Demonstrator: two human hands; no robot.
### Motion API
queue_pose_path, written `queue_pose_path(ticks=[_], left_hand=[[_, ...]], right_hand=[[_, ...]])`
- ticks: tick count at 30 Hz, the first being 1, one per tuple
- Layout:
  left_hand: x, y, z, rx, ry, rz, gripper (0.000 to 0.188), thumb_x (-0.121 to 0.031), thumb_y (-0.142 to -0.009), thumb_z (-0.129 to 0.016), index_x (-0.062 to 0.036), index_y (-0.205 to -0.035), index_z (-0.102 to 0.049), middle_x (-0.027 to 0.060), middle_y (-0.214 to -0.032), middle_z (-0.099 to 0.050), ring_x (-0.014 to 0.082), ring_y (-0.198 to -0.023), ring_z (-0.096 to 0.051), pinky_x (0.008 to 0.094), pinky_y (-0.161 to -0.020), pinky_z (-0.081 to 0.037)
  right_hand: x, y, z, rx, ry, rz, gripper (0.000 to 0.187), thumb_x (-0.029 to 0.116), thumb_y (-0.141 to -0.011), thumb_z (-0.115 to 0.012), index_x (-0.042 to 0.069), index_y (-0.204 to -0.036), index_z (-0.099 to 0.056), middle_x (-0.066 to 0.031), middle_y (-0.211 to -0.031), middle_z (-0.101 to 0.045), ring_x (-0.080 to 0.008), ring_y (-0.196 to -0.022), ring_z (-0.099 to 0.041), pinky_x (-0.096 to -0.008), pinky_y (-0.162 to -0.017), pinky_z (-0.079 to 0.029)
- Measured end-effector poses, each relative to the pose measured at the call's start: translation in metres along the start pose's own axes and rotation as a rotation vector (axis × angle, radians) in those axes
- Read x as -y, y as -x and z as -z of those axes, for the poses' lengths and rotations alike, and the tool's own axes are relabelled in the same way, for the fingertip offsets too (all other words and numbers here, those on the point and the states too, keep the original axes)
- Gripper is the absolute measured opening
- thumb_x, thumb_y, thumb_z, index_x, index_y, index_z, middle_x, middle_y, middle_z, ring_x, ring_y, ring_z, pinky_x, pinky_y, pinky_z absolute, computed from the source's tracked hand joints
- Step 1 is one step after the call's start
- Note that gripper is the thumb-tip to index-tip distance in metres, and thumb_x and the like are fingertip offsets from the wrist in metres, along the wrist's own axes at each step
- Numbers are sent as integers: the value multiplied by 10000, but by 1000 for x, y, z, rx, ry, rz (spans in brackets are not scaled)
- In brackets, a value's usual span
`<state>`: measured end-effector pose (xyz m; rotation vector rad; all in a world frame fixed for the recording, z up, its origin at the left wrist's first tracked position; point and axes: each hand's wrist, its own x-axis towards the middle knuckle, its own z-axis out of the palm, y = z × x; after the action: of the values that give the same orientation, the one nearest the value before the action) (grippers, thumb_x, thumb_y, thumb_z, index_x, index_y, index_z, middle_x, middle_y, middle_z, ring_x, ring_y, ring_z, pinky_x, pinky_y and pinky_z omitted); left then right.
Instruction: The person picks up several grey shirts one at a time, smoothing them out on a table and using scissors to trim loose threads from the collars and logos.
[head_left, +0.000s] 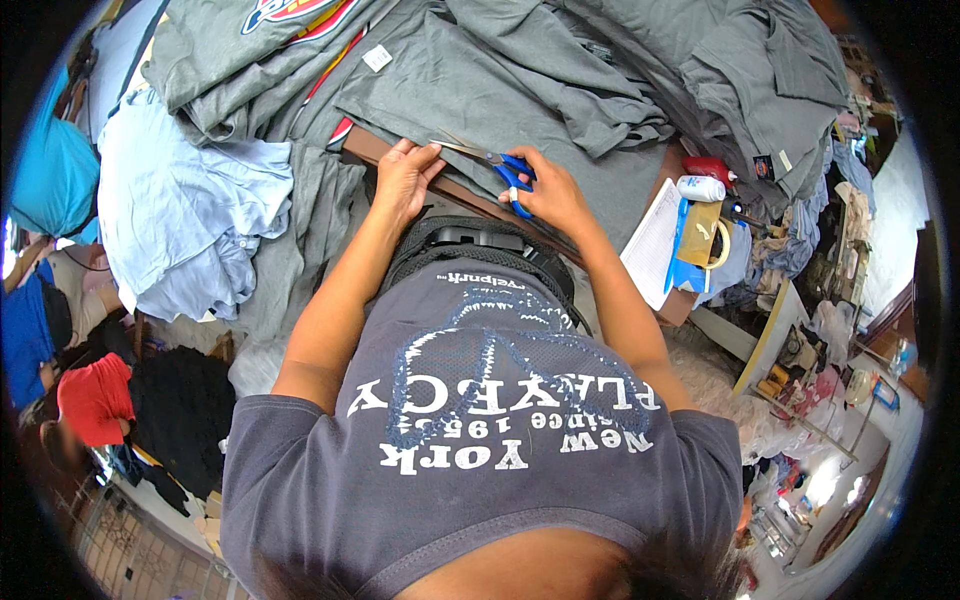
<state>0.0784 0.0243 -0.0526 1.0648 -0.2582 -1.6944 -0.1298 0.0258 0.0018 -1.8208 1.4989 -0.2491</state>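
Note:
My right hand (pixel 548 190) grips a pair of scissors (pixel 496 158) with blue handles, its fingers around the loops. The blades point left and look slightly apart. Close to their tips is my left hand (pixel 405 180), thumb and fingers pressed together; whatever is between them is too small to make out. Both hands are above the brown edge of the table (pixel 368 147), just in front of my body. Beyond them a grey garment (pixel 490 85) lies spread over the table, with a small white tag (pixel 377 58) on it.
Light blue garments (pixel 190 200) are heaped at the left. On the right lie a white notepad (pixel 652 245), a roll of tape (pixel 720 243), a white bottle (pixel 700 188) and a red object (pixel 708 168). More grey garments (pixel 760 80) pile up behind. People are at the far left.

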Motion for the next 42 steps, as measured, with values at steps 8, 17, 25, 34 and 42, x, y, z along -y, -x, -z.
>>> queue_pose_path(ticks=[8, 17, 25, 34, 42], left_hand=[[-1, 0, 2, 23, -8, -9, 172, -26, -758, -572, -40, -918, -513, 32, -868, -558, 120, -803, -536, 261, -746, -447], [-5, 0, 1, 20, 41, 20, 100, -29, -766, -566, -38, -838, -497, 32, -823, -555, 123, -775, -541, 257, -727, -454], [-10, -10, 15, 4, 71, -15, 115, -8, -757, -563, -33, -849, -498, 35, -795, -545, 124, -735, -540, 261, -692, -465], [-18, 0, 5, -16, 3, -22, 83, -10, -761, -562, -46, -798, -497, 15, -754, -525, 110, -732, -524, 251, -722, -454], [-17, -11, 20, 12, 89, -49, 112, -9, -754, -563, -33, -846, -505, 35, -797, -550, 123, -732, -540, 256, -706, -457]], right_hand=[[5, -15, -4, 0, -38, 106, 523, 313, -600, -713, 104, -1018, -478, -123, -828, -596, -245, -744, -596, -348, -634, -457], [-3, -13, -10, -17, -59, 135, 504, 306, -609, -712, 94, -1003, -480, -142, -782, -595, -285, -726, -595, -361, -625, -457], [1, -11, -16, -68, -45, 107, 529, 339, -613, -704, 99, -1023, -470, -134, -802, -593, -282, -721, -588, -362, -621, -452], [19, -21, -16, -46, -17, 139, 540, 344, -603, -708, 113, -1026, -464, -120, -825, -593, -252, -721, -590, -348, -621, -460], [3, -15, -22, -35, -69, 121, 530, 319, -606, -708, 105, -1024, -462, -151, -788, -595, -305, -722, -589, -380, -618, -451]])
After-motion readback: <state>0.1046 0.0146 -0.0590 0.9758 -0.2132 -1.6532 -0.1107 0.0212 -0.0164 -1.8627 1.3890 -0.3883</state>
